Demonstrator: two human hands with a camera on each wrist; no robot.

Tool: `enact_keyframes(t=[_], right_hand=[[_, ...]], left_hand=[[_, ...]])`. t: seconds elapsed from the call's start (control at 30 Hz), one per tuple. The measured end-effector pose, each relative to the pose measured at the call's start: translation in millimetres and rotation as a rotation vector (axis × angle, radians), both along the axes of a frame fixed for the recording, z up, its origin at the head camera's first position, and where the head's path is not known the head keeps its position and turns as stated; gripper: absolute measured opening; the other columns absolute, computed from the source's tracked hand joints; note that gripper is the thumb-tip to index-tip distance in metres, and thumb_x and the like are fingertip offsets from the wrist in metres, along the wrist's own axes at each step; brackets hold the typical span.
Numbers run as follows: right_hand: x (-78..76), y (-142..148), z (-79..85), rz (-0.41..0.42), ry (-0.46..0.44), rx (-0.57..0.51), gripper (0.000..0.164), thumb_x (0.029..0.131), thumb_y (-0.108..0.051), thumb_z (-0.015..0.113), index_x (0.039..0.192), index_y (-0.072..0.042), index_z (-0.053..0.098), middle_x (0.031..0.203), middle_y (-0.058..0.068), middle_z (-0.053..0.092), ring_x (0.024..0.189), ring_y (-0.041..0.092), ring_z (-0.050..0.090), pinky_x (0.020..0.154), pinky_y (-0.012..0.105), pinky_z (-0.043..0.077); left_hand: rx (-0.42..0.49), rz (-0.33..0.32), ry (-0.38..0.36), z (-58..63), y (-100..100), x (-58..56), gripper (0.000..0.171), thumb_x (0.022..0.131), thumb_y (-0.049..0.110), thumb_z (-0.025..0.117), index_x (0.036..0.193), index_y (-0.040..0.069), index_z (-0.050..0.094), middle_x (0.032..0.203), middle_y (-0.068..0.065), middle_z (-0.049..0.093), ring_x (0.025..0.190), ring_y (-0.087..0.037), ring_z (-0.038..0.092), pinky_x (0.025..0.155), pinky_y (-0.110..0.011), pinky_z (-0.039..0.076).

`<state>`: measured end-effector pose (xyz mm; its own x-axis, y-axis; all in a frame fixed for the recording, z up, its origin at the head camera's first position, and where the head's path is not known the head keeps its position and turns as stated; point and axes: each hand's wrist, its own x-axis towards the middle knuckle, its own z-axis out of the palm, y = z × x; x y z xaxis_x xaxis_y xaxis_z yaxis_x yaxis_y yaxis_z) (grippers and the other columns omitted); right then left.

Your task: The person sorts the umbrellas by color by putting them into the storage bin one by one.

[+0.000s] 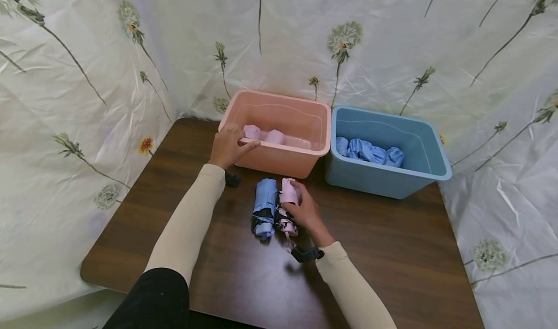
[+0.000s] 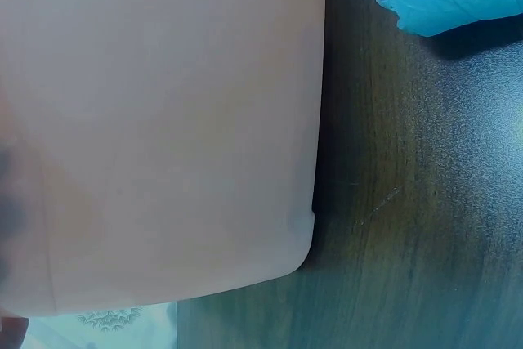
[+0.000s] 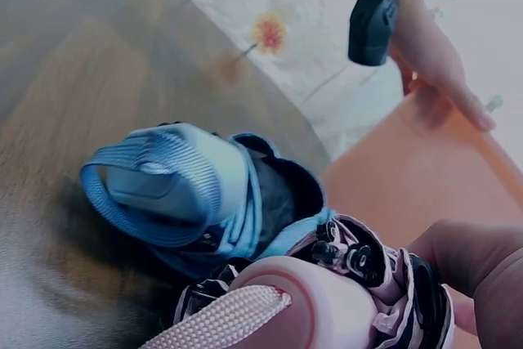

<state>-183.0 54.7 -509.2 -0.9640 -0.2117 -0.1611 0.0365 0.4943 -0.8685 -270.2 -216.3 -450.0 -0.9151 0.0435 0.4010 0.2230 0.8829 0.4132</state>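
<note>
In the head view my right hand (image 1: 306, 210) grips a folded pink umbrella (image 1: 288, 193) lying on the table. Its thumb and part of the hand show beside that umbrella's pink handle (image 3: 327, 304) in the right wrist view. Immediately to the left lies a folded blue umbrella (image 1: 266, 195), whose handle and looped strap (image 3: 167, 181) point toward the right wrist camera. My left hand (image 1: 226, 146) holds the near-left rim of the pink bin (image 1: 279, 159), with its fingers over the edge. The bin's wall (image 2: 180, 136) fills much of the left wrist view.
Two rolled pink bundles (image 1: 275, 137) lie inside the pink bin. Beside it on the right stands a blue bin (image 1: 375, 181) containing several blue bundles (image 1: 368, 150). Both bins stand toward the back of the brown table (image 1: 383, 251), before a flowered cloth (image 1: 287, 38).
</note>
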Motion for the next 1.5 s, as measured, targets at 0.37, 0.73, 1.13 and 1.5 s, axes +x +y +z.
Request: enact_keyframes(t=[0.37,0.73,1.13,1.5], right_hand=[[-0.1,1,19.5,-0.019,0.051,-0.016,0.069,0.083,-0.016,0.071,0.143,-0.026,0.038,0.134,0.017,0.048,0.109,0.035,0.053,0.091,0.054,0.046],[0.2,2,39.1,-0.009,0.065,-0.102,0.067,0.085,-0.017,0.072,0.143,-0.029,0.039,0.137,0.013,0.046,0.111,0.034,0.054,0.092,0.053,0.046],[5.0,4,58.6,-0.002,0.056,-0.144,0.069,0.086,-0.020,0.072,0.143,-0.034,0.037,0.132,0.014,0.047,0.107,0.034,0.054,0.089,0.051,0.048],[9.5,5,74.2,-0.014,0.090,-0.211,0.067,0.085,-0.018,0.073,0.141,-0.036,0.041,0.113,0.015,0.052,0.098,0.030,0.056,0.079,0.042,0.049]], left_hand=[[0.017,0.005,-0.030,1.2,-1,0.0,0.051,0.084,0.058,0.065,0.071,0.010,0.055,0.076,-0.005,0.048,0.083,-0.023,0.044,0.078,-0.048,0.039],[-0.002,-0.001,-0.008,1.7,0,0.9,0.051,0.083,0.057,0.066,0.068,0.010,0.052,0.074,-0.005,0.046,0.080,-0.023,0.044,0.074,-0.046,0.038],[-0.005,0.007,-0.037,1.1,0,-0.2,0.051,0.083,0.059,0.064,0.070,0.011,0.055,0.077,-0.005,0.050,0.085,-0.023,0.045,0.082,-0.049,0.040],[-0.017,0.006,-0.020,0.4,-1,-1.7,0.051,0.083,0.059,0.065,0.070,0.011,0.055,0.076,-0.005,0.048,0.082,-0.023,0.045,0.078,-0.047,0.040]])
